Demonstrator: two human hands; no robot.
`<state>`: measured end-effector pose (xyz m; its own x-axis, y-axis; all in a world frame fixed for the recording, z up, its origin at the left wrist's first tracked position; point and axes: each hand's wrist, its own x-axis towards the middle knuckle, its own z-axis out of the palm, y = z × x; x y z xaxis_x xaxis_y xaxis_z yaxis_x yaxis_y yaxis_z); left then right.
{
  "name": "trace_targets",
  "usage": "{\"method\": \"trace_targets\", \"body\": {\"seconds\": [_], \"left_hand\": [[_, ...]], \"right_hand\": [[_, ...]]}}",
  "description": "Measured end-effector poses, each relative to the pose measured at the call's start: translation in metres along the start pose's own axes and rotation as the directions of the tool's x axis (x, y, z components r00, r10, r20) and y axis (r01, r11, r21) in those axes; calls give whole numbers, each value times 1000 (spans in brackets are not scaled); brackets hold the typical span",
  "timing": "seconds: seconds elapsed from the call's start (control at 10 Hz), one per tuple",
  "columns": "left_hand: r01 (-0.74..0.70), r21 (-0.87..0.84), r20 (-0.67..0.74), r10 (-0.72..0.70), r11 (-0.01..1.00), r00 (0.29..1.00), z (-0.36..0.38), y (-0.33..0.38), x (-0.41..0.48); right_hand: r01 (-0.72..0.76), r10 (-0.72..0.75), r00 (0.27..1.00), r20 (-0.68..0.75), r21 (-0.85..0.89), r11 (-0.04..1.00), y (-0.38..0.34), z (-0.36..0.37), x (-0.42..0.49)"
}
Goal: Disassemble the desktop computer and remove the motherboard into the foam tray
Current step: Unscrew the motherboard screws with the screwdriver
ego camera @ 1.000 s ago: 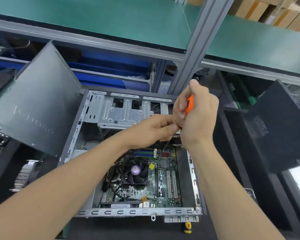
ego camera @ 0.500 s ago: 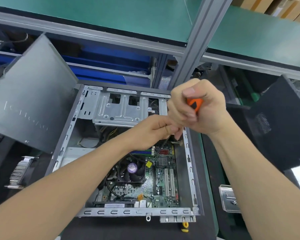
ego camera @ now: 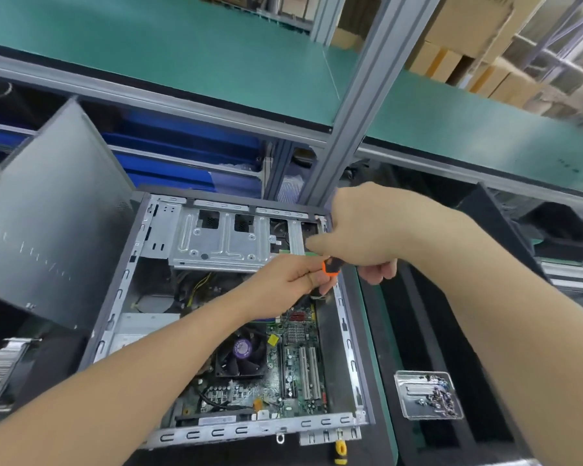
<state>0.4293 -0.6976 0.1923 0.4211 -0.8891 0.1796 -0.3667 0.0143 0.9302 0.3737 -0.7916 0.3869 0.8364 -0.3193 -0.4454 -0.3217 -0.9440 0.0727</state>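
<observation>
The motherboard [ego camera: 273,391] lies flat in the case [ego camera: 249,431], filling its right half down to the near rail. The fan [ego camera: 239,351] and cables are on it, so it's nowhere near out yet.

Both hands are up at the board's far right corner, just below the drive cage [ego camera: 223,237]. The right hand [ego camera: 360,237] is wrapped over the top of the orange-and-black screwdriver [ego camera: 330,266], fingers curled around the handle. The left hand [ego camera: 290,280] pinches it lower down, about where the shaft starts, to steady it. The tip is hidden behind the fingers, so no telling if it's seated in a screw.

Looks like a mounting-screw job to me. Stuff that could bite from here:
- The tip cams out and skates across the board, scratching traces.
- A freed screw drops in among the slots instead of making it to the screw tray [ego camera: 428,395] off the case's right side.
- The board gets lifted with those cables plugged in.
- The side panel [ego camera: 48,213] propped at the case's left edge looks one elbow bump from falling in.
</observation>
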Motion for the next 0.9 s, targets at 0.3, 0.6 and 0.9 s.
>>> {"method": "trace_targets", "body": {"seconds": [0.3,0.6,0.9], "left_hand": [[11,-17,-41,-12,1000,999,-4,-4,4],[-57,-13,-43,56,998,997,-6,-10,15],[-108,-46,6,108,993,994,-2,-8,5]], "right_hand": [[-24,51,966,252,-109,994,-5,-13,18],[162,-168,986,-1,-266,950,15,-3,30],[462,-484,871,79,-464,756,20,-1,13]]}}
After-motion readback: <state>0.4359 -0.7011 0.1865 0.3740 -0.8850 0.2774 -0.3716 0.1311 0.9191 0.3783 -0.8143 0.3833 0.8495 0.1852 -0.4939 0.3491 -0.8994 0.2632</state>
